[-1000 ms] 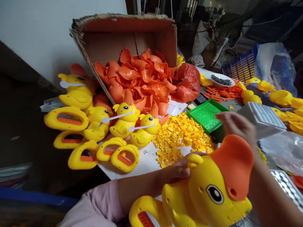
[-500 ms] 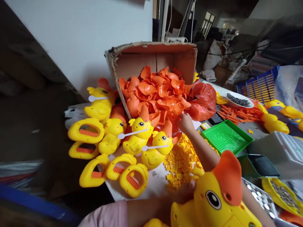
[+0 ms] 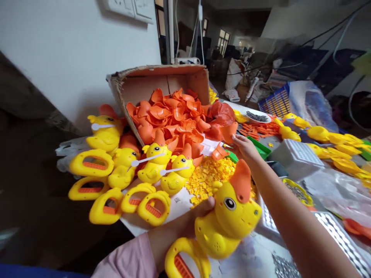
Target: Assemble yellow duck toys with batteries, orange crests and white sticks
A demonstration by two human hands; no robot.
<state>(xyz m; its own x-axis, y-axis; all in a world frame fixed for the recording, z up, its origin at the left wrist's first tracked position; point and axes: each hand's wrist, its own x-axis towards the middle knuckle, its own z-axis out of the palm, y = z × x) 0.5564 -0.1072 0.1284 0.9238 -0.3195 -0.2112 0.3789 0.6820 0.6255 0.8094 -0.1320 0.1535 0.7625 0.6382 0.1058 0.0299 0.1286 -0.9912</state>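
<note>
My left hand (image 3: 189,222) grips a yellow duck toy (image 3: 223,222) with an orange ear and an orange-ribbed handle, low in the middle of the view. My right hand (image 3: 245,146) reaches out over the table beside the spill of orange ear pieces (image 3: 174,116). Its fingers close on one orange ear piece (image 3: 231,131). Another loose orange piece (image 3: 218,152) lies just left of that hand. The orange pieces pour from a tipped cardboard box (image 3: 139,83).
Several finished yellow ducks (image 3: 127,166) with white spoons lie at the left. A pile of small yellow parts (image 3: 207,175), a green tray (image 3: 259,148), a grey tray (image 3: 295,156), a bowl of screws (image 3: 256,116) and a blue basket (image 3: 275,102) crowd the right.
My right hand has drawn back from the orange pile to the right with an orange piece in its fingers. The held duck now sits lower and smaller as the view lifted.
</note>
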